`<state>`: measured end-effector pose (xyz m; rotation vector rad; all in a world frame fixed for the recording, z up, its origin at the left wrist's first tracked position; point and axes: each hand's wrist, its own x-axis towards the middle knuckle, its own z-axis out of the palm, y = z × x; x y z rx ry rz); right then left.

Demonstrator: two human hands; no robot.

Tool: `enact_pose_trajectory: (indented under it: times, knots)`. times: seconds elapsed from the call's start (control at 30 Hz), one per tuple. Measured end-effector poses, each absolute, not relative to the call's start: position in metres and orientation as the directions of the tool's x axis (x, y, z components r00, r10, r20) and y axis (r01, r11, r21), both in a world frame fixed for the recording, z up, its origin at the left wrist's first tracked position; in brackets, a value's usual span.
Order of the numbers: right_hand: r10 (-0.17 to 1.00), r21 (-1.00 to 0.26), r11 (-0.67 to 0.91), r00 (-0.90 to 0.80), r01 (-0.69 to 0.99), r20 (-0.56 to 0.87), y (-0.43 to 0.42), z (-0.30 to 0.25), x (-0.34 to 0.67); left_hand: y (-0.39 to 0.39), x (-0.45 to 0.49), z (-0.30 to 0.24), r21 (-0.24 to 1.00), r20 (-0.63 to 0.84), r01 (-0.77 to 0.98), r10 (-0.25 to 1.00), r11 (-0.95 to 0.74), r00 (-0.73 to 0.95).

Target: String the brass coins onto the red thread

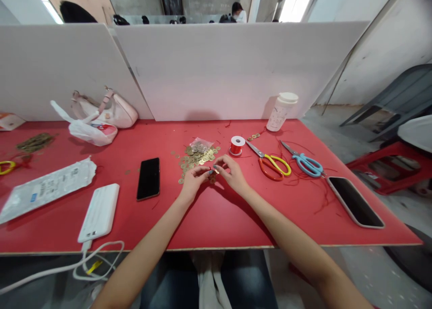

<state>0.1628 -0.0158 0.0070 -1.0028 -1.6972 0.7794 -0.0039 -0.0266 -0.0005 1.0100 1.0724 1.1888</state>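
My left hand (194, 179) and my right hand (232, 172) meet over the red table (216, 214), fingers pinched together on a small cluster of brass coins (212, 176) between them. Just beyond my fingers lies a loose pile of brass coins (197, 156) with a small clear bag (201, 144) on top. A spool of red thread (236, 145) stands right of the pile, close to my right hand. Whether thread runs through the held coins I cannot make out.
Yellow-and-red scissors (272, 165), blue scissors (305, 162), red thread scraps and a phone (354, 202) lie to the right; a white bottle (281, 111) stands at the back. Left are a black phone (149, 178), white power bank (100, 211), packet (47, 185), plastic bag (88, 130), pink handbag (111, 109).
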Motion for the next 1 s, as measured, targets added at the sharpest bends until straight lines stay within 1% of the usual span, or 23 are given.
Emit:
enact_pose_trajectory:
  times: [0.1, 0.2, 0.27, 0.3, 0.4, 0.47, 0.53, 0.63, 0.7, 0.8, 0.87, 0.93, 1.0]
  knots:
    - [0.869, -0.765, 0.494, -0.226, 0.412, 0.44, -0.02, 0.009, 0.163, -0.031, -0.002, 0.005, 0.995, -0.01, -0.095, 0.999, 0.015, 0.05]
    - [0.847, -0.682, 0.529, -0.261, 0.505, 0.464, -0.023, 0.01, 0.163, -0.034, -0.001, 0.01, 0.989, 0.138, 0.047, 0.99, -0.139, 0.031]
    - [0.833, -0.658, 0.55, -0.277, 0.514, 0.48, -0.024, 0.01, 0.163, -0.035, -0.002, 0.013, 0.97, 0.203, 0.126, 0.977, -0.209, 0.058]
    - [0.828, -0.654, 0.558, -0.282, 0.511, 0.485, -0.024, 0.009, 0.163, -0.035, -0.003, 0.013, 0.965, 0.21, 0.143, 0.974, -0.221, 0.085]
    - [0.823, -0.662, 0.566, -0.293, 0.492, 0.486, -0.023, 0.008, 0.164, -0.033, -0.006, 0.014, 0.976, 0.158, 0.122, 0.974, -0.179, 0.162]
    - [0.829, -0.674, 0.558, -0.297, 0.484, 0.473, -0.022, 0.007, 0.164, -0.033, -0.007, 0.014, 0.978, 0.142, 0.127, 0.973, -0.166, 0.179]
    - [0.835, -0.683, 0.551, -0.298, 0.479, 0.463, -0.022, 0.006, 0.162, -0.033, -0.007, 0.014, 0.952, 0.209, 0.188, 0.962, -0.242, 0.177]
    - [0.835, -0.694, 0.55, -0.291, 0.465, 0.467, -0.023, 0.006, 0.159, -0.035, -0.006, 0.016, 0.856, 0.374, 0.306, 0.908, -0.417, 0.191]
    - [0.835, -0.703, 0.55, -0.289, 0.452, 0.468, -0.023, 0.006, 0.158, -0.036, -0.005, 0.017, 0.815, 0.419, 0.341, 0.883, -0.468, 0.212]
    - [0.843, -0.727, 0.538, -0.274, 0.428, 0.463, -0.023, 0.007, 0.158, -0.037, -0.006, 0.018, 0.804, 0.424, 0.358, 0.88, -0.474, 0.214]
    - [0.85, -0.751, 0.527, -0.253, 0.398, 0.462, -0.022, 0.007, 0.159, -0.036, -0.006, 0.017, 0.823, 0.411, 0.344, 0.892, -0.452, 0.19]
    - [0.855, -0.778, 0.517, -0.242, 0.356, 0.458, -0.022, 0.007, 0.16, -0.034, -0.007, 0.014, 0.872, 0.362, 0.286, 0.917, -0.396, 0.166]
    - [0.859, -0.8, 0.508, -0.253, 0.32, 0.444, -0.022, 0.007, 0.16, -0.031, -0.007, 0.011, 0.946, 0.26, 0.163, 0.956, -0.281, 0.139]
